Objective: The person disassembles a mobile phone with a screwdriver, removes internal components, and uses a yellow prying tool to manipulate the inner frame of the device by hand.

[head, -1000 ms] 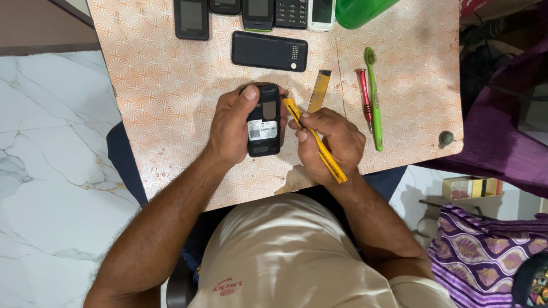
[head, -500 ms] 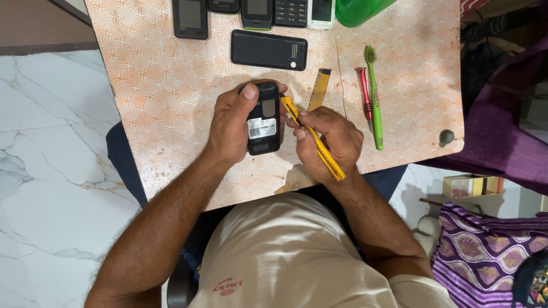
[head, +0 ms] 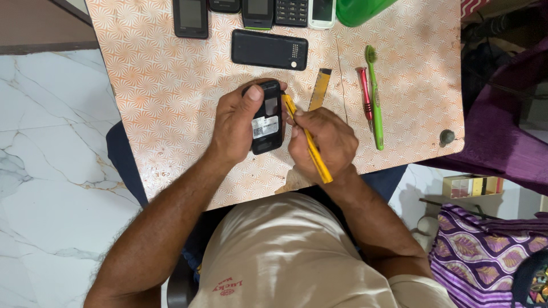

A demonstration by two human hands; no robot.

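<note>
Looking down from the head camera, the left hand [head: 240, 122] clasps a small black phone [head: 266, 117] with its back cover off, held just above the patterned table [head: 160, 102]. The right hand [head: 322, 142] is closed around a yellow pry tool [head: 308, 141], its tip touching the phone's right edge. This looks like prying at the casing; the tip seems to need a careful push into the seam. A green toothbrush [head: 375, 100] and red screwdriver [head: 365, 97] lie nearby
</note>
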